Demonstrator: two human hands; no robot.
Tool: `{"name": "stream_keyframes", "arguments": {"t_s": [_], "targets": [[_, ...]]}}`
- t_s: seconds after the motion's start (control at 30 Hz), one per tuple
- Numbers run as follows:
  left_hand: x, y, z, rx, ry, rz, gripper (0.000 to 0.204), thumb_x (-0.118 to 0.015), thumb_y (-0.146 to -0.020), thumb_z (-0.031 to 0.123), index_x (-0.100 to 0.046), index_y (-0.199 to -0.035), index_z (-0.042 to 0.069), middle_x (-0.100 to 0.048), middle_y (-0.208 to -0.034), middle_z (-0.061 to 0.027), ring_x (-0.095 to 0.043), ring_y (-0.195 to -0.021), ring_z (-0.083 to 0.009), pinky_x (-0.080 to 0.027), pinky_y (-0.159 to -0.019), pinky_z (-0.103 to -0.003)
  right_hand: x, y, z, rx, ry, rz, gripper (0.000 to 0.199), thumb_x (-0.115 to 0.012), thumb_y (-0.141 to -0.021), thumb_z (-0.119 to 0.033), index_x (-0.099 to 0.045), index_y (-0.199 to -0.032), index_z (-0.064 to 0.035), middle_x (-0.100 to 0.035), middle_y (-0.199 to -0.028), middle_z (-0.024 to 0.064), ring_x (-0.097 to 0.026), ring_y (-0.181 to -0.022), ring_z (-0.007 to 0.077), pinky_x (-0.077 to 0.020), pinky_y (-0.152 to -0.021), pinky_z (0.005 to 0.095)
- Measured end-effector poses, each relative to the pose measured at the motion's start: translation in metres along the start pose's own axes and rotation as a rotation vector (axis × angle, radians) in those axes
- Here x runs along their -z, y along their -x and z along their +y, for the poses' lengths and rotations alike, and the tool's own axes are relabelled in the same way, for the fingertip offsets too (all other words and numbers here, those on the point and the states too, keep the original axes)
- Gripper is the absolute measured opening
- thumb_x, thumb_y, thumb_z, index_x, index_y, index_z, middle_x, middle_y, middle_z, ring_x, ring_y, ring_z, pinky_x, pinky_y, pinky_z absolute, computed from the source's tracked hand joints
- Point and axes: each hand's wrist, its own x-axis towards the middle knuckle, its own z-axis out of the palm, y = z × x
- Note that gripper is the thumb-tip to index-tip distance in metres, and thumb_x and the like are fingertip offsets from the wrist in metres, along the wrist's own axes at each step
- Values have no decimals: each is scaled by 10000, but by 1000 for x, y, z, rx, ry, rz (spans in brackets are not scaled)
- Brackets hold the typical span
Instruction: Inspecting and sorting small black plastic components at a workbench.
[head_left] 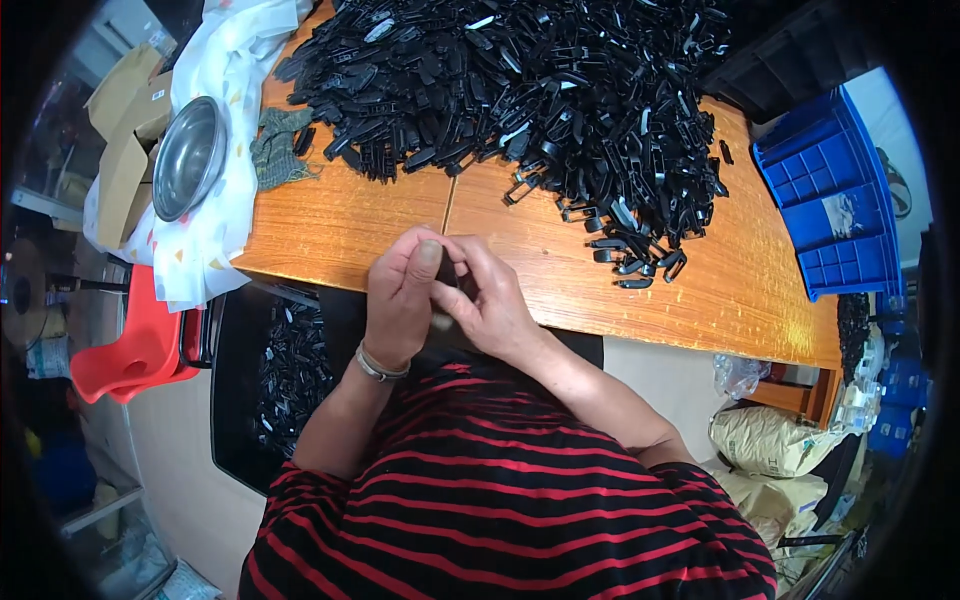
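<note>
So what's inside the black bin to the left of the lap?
The black bin holds small black plastic parts, piled loosely. The left forearm and shirt cover its right side, so that part is unseen.

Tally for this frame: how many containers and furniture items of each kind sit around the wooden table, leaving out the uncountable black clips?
Steel bowl: 1
Blue crate: 1
Red chair: 1
Black bin with clips, left of the lap: 1
Tan sacks: 2
Total: 6
Both hands, left hand and right hand, pinch one small dark part.
</note>
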Motion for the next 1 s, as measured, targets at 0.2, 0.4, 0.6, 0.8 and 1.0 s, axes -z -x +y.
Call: {"name": "stream_keyframes", "arguments": {"t_s": [0.2,0.4,0.6,0.8,1.0], "targets": [[57,17,59,344,-612,-75,295,-499,-997,179,-622,-805,-9,-578,-680,-50,-549,-643,-127,-419,-607,-260,13,-10,-5,-46,82,-378,370,-777,-799,-164,-617,-1108,-39,-626,-815,68,-605,-673,170,-480,-600,310],[104,24,88,-46,-1473,36,189,-735,-778,118,-707,-949,46,-672,-928,-118,-632,-862,-317,-497,-769,-397,71,-45,9,-36,560,-43,244,-700,-870,-192,-680,-1045,-24,-718,-893,135,-710,-774,246,-549,-680,343],[26,-63,20,-313,-1218,20,181,-677,-824,100,-674,-999,54,-644,-904,-110,-647,-816,-295,-519,-698,-371,76,-58,23,-44,891,-72,272,-732,-838,-268,-665,-960,-34,-684,-845,137,-681,-729,334,-545,-631,407],[18,-116,-25,-463,-1426,52,166,-688,-819,111,-690,-982,84,-625,-860,-100,-637,-824,-303,-516,-701,-391,80,-46,18,-11,933,-106,262,-732,-825,-243,-591,-896,-35,-645,-795,159,-659,-691,352,-533,-595,418],[17,-107,-19,-358,-1439,23,111,-674,-833,123,-700,-934,85,-629,-855,-99,-639,-799,-307,-515,-697,-391,92,-32,23,129,855,-174,150,-675,-836,-99,-566,-907,-24,-633,-780,162,-650,-691,350,-510,-574,425]]}}
